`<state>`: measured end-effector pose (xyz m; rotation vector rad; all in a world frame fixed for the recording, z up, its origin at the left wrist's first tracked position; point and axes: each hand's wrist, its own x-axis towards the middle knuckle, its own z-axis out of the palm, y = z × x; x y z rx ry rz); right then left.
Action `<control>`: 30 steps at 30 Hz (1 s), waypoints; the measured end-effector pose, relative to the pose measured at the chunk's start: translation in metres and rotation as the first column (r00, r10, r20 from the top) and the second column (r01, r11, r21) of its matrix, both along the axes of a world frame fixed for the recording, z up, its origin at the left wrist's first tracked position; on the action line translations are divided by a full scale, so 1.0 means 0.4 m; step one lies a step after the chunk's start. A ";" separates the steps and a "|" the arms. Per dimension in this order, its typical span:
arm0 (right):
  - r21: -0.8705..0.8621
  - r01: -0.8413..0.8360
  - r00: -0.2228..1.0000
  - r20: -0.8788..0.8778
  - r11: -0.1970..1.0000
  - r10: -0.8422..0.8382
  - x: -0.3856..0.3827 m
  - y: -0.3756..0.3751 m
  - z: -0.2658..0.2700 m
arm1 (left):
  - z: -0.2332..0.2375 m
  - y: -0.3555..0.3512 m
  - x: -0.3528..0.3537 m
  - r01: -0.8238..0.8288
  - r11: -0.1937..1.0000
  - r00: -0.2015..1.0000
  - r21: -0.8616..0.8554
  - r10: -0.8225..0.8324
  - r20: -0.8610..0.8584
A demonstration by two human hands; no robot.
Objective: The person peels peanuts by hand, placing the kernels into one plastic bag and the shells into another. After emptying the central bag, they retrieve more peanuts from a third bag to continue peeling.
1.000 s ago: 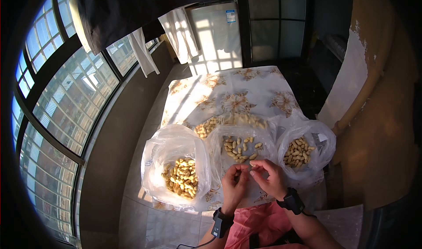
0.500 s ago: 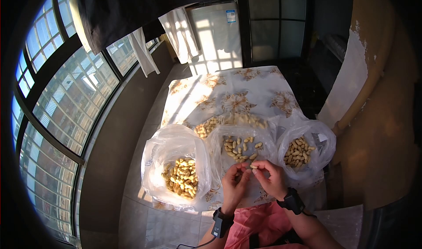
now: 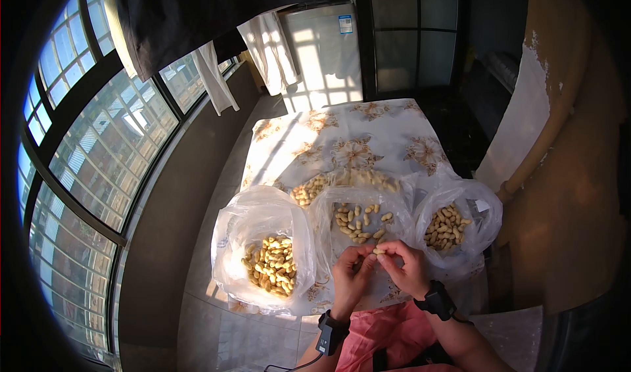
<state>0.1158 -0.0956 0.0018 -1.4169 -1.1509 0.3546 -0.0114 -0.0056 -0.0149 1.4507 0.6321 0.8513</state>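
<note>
A single unshelled peanut (image 3: pixel 379 251) is held at the near rim of the middle plastic bag (image 3: pixel 322 217). My right hand (image 3: pixel 406 268) pinches it between thumb and fingertips. From the other side, the thumb and index finger of my left hand (image 3: pixel 351 277) close on its left end; the other left fingers curl under, partly hidden. Loose peanuts (image 3: pixel 355 221) lie spread in the middle bag just beyond my hands. On the left, an open bag (image 3: pixel 227 234) holds a heap of peanuts (image 3: pixel 271 265). Another open bag (image 3: pixel 490 217) on the right holds more peanuts (image 3: pixel 447 227).
A flowered cloth covers the table (image 3: pixel 355 129). More peanuts (image 3: pixel 312 189) show through plastic behind the middle bag. Barred windows (image 3: pixel 112 155) run along the left, and a white appliance (image 3: pixel 322 56) stands beyond the table. Dark clothing (image 3: pixel 197 17) hangs overhead.
The peanut between my fingertips has tilted and turned slightly. My right fingers have shifted a little; the bags and the other peanuts look the same.
</note>
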 end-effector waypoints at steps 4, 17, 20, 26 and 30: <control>-0.014 -0.003 1.000 0.007 1.000 0.003 0.000 -0.001 0.007 | -0.015 0.003 -0.001 -0.015 0.999 0.999 0.038 0.016 -0.035; 0.077 0.018 0.993 0.117 0.997 -0.026 -0.001 0.004 0.027 | 0.010 -0.005 0.001 -0.043 0.997 0.999 -0.067 0.044 0.011; 0.068 0.009 0.992 0.127 0.998 -0.018 0.001 0.003 0.027 | 0.008 -0.004 0.001 -0.043 0.996 0.998 -0.080 0.046 0.036; 0.016 -0.007 0.996 0.093 1.000 0.005 0.000 0.000 0.027 | 0.008 -0.004 0.001 -0.036 0.997 0.998 -0.065 0.038 0.045; 0.005 -0.005 0.996 0.090 1.000 0.005 0.001 0.001 0.023 | 0.009 -0.005 0.001 -0.027 0.996 0.997 -0.085 0.033 0.071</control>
